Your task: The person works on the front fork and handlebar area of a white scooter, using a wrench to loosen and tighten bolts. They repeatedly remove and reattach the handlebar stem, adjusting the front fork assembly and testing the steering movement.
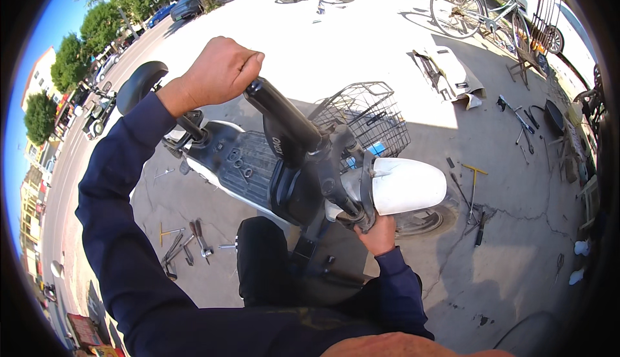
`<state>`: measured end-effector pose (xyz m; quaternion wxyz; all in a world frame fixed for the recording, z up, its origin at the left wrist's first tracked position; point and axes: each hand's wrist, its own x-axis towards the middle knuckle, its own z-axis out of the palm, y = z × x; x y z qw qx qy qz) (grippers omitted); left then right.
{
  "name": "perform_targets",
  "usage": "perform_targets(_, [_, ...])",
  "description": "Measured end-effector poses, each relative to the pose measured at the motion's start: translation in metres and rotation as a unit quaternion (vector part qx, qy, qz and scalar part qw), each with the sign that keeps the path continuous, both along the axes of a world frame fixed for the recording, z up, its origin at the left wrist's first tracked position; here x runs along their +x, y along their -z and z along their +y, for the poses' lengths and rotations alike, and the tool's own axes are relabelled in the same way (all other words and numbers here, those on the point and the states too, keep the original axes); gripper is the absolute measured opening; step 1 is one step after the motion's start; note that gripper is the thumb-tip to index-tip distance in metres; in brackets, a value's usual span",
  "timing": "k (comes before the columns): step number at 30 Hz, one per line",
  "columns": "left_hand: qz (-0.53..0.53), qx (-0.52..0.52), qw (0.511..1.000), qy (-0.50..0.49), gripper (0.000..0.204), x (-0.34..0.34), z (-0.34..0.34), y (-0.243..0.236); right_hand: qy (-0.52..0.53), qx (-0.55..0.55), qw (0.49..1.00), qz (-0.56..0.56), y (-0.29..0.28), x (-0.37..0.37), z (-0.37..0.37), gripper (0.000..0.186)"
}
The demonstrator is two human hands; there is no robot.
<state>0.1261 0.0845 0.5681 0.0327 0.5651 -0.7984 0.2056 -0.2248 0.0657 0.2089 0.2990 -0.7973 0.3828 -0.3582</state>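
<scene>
A white and black electric scooter (242,163) is in front of me, its black steering column (284,118) tilted up toward the upper left. My left hand (223,73) is a fist at the column's top end; whether anything is inside it is hidden. Lower down, my right hand (378,235) is closed round the front fork (355,208), just below the white front mudguard (410,186). Part of the front wheel (426,220) shows under that mudguard. A black wire basket (371,121) is beyond the column, with something blue in or behind it.
Hand tools (187,244) lie on the ground at left. A yellow T-handle wrench (475,176) lies with more tools at right. White body panels (449,73) rest farther back. The black saddle (141,85) stands near my left forearm. Bicycles (458,8) are parked behind.
</scene>
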Motion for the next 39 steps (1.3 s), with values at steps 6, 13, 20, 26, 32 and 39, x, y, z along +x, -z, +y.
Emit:
perform_targets(6, [0.049, -0.119, 0.988, 0.084, 0.029, -0.004, 0.011, 0.014, -0.011, 0.034, 0.999, 0.033, 0.001, 0.008, -0.001, 0.055])
perform_targets(13, [0.140, 0.244, 0.846, -0.453, 0.062, -0.060, -0.025, -0.035, -0.021, 0.048, 0.996, 0.066, -0.006, 0.002, -0.004, 0.066])
perform_targets(20, [-0.174, 0.089, 0.936, -0.294, 0.033, -0.045, -0.011, -0.011, -0.032, 0.041, 0.997, 0.064, -0.010, 0.001, -0.005, 0.072])
perform_targets(26, [-0.070, -0.019, 0.984, -0.161, 0.042, -0.031, -0.001, 0.001, -0.026, -0.011, 0.999, 0.016, -0.004, -0.001, -0.005, 0.067])
perform_targets(32, [0.005, -0.050, 0.996, 0.068, 0.025, -0.009, 0.005, 0.002, -0.045, 0.012, 0.999, 0.010, -0.001, -0.005, -0.008, 0.067])
perform_targets(39, [0.046, -0.124, 0.989, 0.061, 0.020, -0.014, 0.010, 0.012, -0.024, 0.046, 0.996, 0.075, -0.013, 0.001, -0.003, 0.064])
